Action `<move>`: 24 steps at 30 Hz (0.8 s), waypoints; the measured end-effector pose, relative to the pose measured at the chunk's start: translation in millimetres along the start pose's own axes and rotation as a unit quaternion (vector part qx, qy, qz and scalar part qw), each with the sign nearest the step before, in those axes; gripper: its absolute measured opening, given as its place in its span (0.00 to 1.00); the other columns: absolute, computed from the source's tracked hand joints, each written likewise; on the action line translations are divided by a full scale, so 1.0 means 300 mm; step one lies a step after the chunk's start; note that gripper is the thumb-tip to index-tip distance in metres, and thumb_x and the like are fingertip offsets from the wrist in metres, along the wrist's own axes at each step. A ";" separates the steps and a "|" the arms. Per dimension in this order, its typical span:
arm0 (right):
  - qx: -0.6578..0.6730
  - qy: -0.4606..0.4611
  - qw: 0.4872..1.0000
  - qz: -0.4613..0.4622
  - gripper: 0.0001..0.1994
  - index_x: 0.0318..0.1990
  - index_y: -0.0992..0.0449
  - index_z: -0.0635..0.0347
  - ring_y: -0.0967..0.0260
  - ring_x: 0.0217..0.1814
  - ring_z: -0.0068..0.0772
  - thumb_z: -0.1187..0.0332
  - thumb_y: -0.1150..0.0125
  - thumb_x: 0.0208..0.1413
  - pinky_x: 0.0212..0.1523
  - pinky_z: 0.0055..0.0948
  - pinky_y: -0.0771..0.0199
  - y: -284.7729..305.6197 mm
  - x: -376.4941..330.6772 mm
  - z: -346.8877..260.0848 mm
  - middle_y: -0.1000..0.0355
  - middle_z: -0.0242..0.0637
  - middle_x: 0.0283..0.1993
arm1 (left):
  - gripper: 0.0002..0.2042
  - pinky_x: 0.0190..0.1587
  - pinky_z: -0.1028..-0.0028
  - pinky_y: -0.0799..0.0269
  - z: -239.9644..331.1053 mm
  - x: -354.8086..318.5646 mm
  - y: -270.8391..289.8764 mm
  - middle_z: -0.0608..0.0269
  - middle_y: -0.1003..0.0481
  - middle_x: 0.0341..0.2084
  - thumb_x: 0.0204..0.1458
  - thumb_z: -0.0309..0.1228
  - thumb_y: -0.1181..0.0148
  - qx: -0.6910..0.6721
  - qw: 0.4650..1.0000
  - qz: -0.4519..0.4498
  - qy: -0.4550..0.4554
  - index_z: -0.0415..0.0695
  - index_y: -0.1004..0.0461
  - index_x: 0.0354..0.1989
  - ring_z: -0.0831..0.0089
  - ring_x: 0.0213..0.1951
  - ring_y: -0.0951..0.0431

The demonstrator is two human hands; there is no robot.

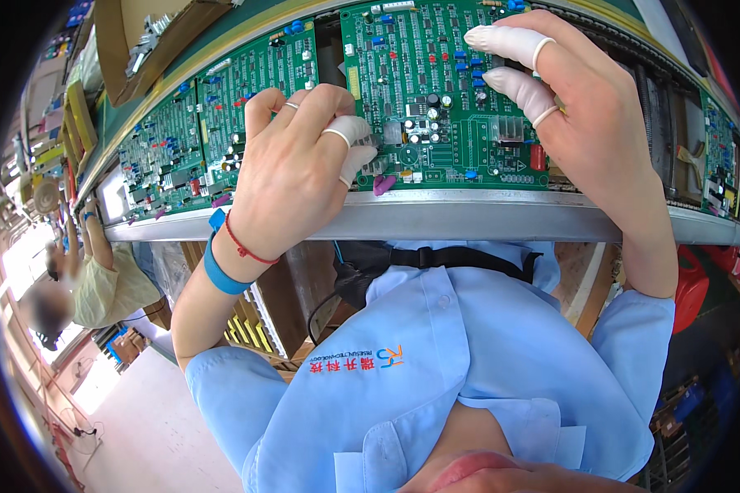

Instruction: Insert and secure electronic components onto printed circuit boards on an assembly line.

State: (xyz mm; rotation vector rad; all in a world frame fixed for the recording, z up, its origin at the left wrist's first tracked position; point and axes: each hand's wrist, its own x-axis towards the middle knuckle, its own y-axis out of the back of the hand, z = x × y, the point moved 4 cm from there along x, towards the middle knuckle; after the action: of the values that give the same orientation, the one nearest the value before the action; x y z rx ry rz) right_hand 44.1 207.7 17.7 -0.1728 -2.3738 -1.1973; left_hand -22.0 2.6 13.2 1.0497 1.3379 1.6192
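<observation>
A large green circuit board (436, 99) lies flat on a grey conveyor rail (469, 215) that runs across the view in front of the person, and everything here is placed from that board. The left hand (292, 177) rests over the board's lower left corner. Its fingers (349, 131), two of them in white rubber cots, are pressed together and curled down onto a small silver component (376, 156) near the board's front edge; whether they actually pinch it cannot be told, since the fingertips hide the contact. A ring sits on one finger, and a red string and a blue wrist strap (222, 267) circle the wrist, just below the board and over the rail.

The right hand (584, 107) lies over the board's right part. Its fingers (510, 45) are spread, two capped fingertips pointing left and touching the board's upper right area above a finned metal heat sink (510, 129) and a red capacitor (538, 156).

Left of the board, more green boards (214, 123) sit in a row along the same rail. Beyond them, further left, stands an open cardboard box (152, 41). Well left and below the board, another person in a pale top (111, 283) works at the line.
</observation>
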 end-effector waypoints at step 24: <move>0.000 -0.006 1.000 0.000 0.12 0.39 0.24 0.69 0.28 0.32 0.40 0.80 0.36 0.44 0.31 0.30 0.27 0.027 0.023 -0.019 0.29 0.44 0.38 | 0.12 0.50 0.65 0.45 -0.027 -0.014 -0.019 0.64 0.27 0.38 0.42 0.30 0.32 -0.014 1.000 -0.013 -0.002 0.45 0.23 0.37 0.68 0.39 0.27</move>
State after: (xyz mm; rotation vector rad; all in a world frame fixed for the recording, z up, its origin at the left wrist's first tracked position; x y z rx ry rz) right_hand 42.5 207.4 29.7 -0.1800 -2.3846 -1.2003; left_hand -27.8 -3.5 6.3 1.0146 1.3179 1.6104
